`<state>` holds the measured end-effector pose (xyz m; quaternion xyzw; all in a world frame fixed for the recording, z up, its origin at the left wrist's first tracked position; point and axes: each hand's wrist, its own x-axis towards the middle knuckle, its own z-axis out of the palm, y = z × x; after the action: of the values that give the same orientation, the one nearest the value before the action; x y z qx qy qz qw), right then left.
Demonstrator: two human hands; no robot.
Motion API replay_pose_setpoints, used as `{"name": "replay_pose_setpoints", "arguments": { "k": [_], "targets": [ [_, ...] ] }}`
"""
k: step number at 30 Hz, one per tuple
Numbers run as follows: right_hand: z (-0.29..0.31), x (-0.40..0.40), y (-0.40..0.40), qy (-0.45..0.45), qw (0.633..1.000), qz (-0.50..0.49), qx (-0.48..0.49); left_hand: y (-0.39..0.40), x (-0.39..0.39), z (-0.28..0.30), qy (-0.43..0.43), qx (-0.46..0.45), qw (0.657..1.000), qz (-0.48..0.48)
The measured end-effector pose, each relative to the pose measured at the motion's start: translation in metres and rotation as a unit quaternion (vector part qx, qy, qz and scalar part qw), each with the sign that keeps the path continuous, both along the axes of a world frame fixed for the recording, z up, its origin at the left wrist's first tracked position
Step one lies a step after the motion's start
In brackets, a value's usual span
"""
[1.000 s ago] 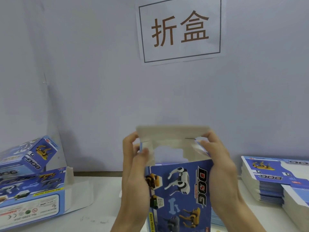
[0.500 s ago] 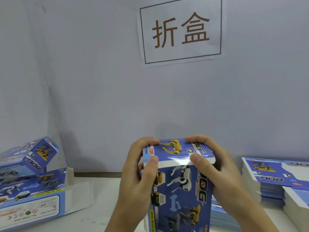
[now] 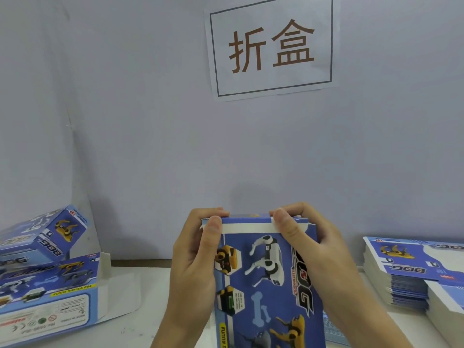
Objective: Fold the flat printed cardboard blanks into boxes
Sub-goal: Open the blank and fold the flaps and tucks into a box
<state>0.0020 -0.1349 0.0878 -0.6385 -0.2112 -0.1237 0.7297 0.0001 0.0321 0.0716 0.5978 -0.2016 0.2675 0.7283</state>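
A blue printed box [image 3: 266,277] with robot-dog pictures stands upright in front of me. My left hand [image 3: 195,262] grips its upper left corner, thumb on the white tuck strip along the front top edge. My right hand [image 3: 316,249] grips the upper right corner, thumb on the same strip, fingers curled over the lid. The top lid lies folded down, with its white strip showing on the front face. A stack of flat blanks [image 3: 411,267] lies on the right of the table.
Two folded boxes sit at the left: one tilted on top [image 3: 42,234] and a larger one below with an open white flap [image 3: 50,297]. A paper sign [image 3: 271,46] hangs on the grey wall. The white table [image 3: 140,330] runs beneath.
The top lid, standing up open one second ago, has been folded down over the box. Both thumbs have come onto the white strip at the front top edge.
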Motion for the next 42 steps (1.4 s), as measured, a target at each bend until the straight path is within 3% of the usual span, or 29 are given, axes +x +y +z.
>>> {"name": "replay_pose_setpoints", "arguments": {
  "k": [5, 14, 27, 35, 42],
  "targets": [
    [0.003, -0.001, -0.002, 0.009, 1.000, -0.001, -0.025, -0.006, 0.001, 0.000, 0.008, -0.017, 1.000, -0.003],
    [0.004, -0.003, 0.008, -0.045, 0.998, -0.054, -0.005, -0.016, -0.008, 0.008, -0.036, -0.019, 0.995, 0.086],
    [0.000, 0.001, 0.000, 0.030, 0.998, 0.032, 0.035, -0.002, -0.005, 0.001, -0.043, -0.037, 0.998, -0.018],
    [0.000, -0.003, 0.001, 0.004, 0.993, 0.087, 0.077, 0.004, -0.007, 0.002, -0.039, -0.060, 0.994, -0.086],
    [0.000, -0.008, -0.002, -0.037, 0.992, 0.107, 0.057, 0.016, -0.009, 0.008, -0.045, 0.062, 0.994, -0.084]
  ]
}}
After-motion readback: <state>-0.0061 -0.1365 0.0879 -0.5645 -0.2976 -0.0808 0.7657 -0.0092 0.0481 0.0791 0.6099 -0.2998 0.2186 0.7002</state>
